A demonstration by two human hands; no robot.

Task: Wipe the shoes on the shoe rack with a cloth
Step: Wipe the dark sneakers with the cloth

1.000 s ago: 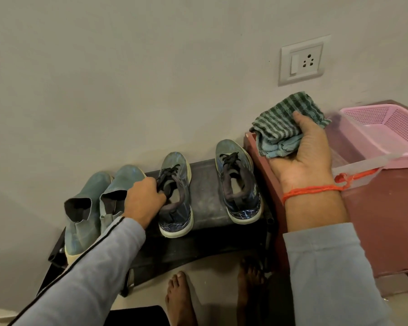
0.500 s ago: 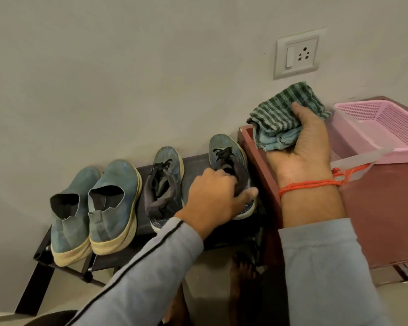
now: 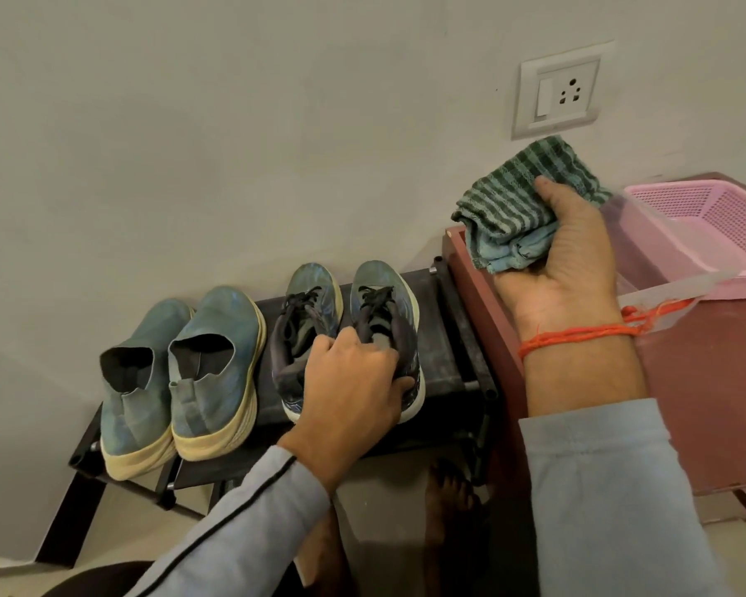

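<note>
Shoes on the black shoe rack (image 3: 448,333): two blue slip-ons (image 3: 182,372) at left, two laced sneakers at right, all toes to wall. Left hand (image 3: 354,381) curls over the collar of the right-most sneaker (image 3: 384,303), apparently gripping it; right hand (image 3: 565,269) is raised over the maroon surface (image 3: 707,402) w/ fingers closed round the folded green striped cloth (image 3: 517,213), clear of any shoe. Step looks like pick-up before wiping; next probably needs the sneaker lifted & steadied, then cloth brought onto its upper.
</note>
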